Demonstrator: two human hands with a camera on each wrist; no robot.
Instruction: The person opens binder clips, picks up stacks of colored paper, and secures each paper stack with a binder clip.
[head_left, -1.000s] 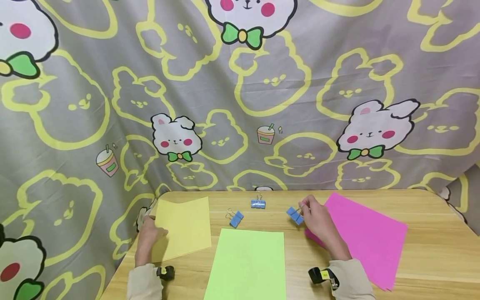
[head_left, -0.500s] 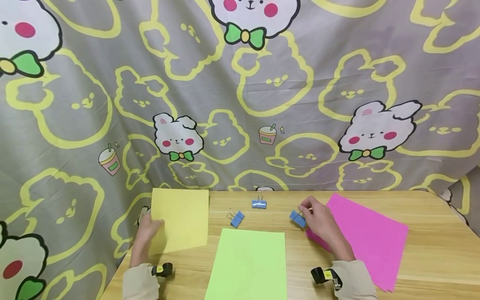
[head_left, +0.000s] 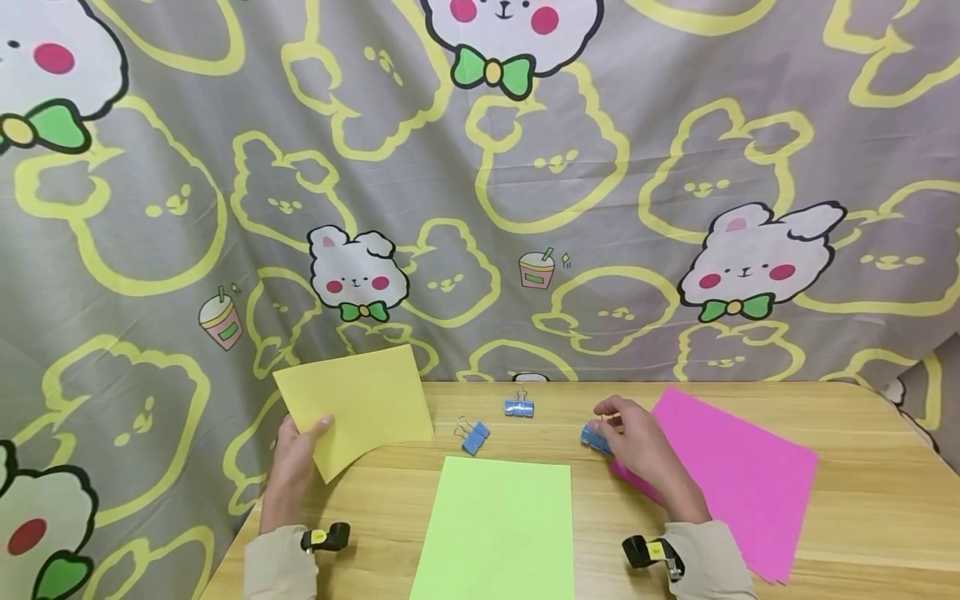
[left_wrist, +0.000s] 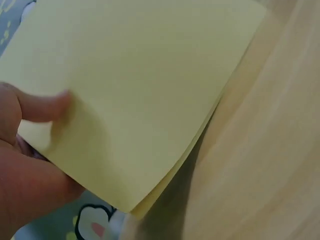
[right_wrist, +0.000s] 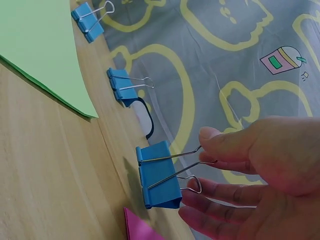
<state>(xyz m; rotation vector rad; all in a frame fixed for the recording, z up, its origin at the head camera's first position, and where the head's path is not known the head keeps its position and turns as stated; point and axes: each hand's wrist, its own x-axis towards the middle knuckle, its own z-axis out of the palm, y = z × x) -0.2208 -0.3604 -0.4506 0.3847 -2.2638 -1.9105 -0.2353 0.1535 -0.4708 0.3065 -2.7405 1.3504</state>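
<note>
My left hand grips a thin stack of yellow paper at its left edge, thumb on top. The stack is tilted up off the table, and its layered edge shows in the left wrist view. My right hand holds a blue binder clip by its wire handles, thumb on one side and fingers on the other. The clip's jaws are closed with no paper between them. In the head view the fingers partly hide this clip. Below lies a corner of the pink paper.
Light green paper lies at the front middle of the wooden table. Beyond it lie two more blue binder clips, a tilted one and a farther one. A patterned grey curtain hangs behind the table.
My left hand has raised the yellow paper from the table and tilted it up toward the curtain. The right hand stays nearly in place while the clip has turned slightly in its fingers.
</note>
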